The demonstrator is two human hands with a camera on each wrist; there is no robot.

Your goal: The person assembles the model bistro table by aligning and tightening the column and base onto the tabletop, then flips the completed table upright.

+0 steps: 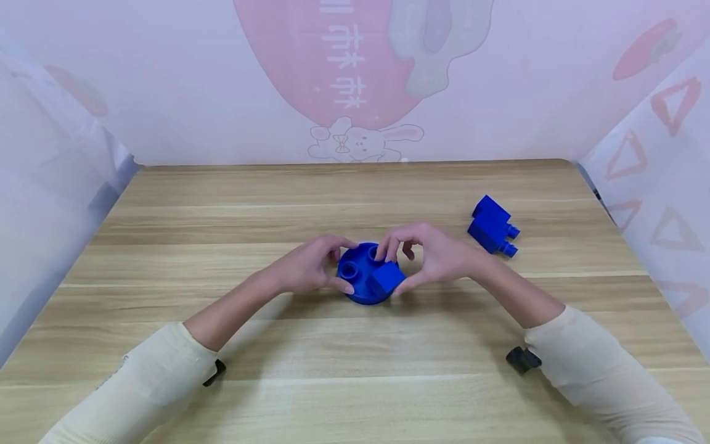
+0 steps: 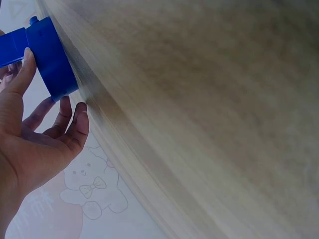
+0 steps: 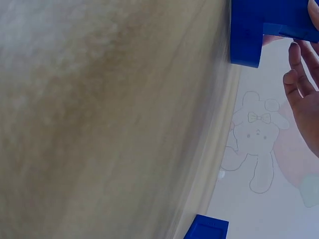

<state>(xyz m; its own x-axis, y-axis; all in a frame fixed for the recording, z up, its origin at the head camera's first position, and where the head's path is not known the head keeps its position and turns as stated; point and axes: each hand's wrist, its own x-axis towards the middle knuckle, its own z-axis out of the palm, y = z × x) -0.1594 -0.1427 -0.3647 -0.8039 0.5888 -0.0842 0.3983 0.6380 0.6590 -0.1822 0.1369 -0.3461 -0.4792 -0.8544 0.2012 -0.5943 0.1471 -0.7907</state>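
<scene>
A round blue base (image 1: 357,277) with studs on top lies on the wooden table (image 1: 355,382), near its middle. My left hand (image 1: 334,266) grips the base's left side, thumb at the front and fingers curled over the back rim. A small blue cube brick (image 1: 387,278) sits on the base's right part. My right hand (image 1: 395,270) pinches this cube, thumb below and fingers above. In the left wrist view the base (image 2: 50,55) shows side-on with my left hand's thumb (image 2: 20,69) against it. The right wrist view catches the base's edge (image 3: 249,30) and my fingers (image 3: 299,84).
A larger blue block (image 1: 492,227) with two pegs lies on its side to the right of my hands; its corner shows in the right wrist view (image 3: 207,230). Pale printed screens (image 1: 355,80) wall the table at the back and both sides.
</scene>
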